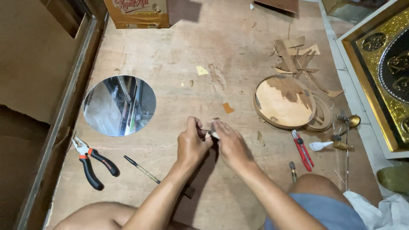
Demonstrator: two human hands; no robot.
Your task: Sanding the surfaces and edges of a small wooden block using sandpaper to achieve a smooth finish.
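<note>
My left hand (192,144) and my right hand (229,142) meet over the middle of a plywood floor board (179,64). Together their fingertips pinch a small pale object (210,134), mostly hidden by the fingers; its kind is unclear. Both hands hover just above the board, fingers closed around the piece. My bare knees show at the lower edge.
A round mirror (119,105) lies left. Pliers with black and orange handles (90,163) and a dark pen (142,169) lie lower left. A round wooden tray (283,102), veneer scraps (298,57), a red utility knife (303,150), a cardboard box (136,13) and a gold frame (383,72) surround.
</note>
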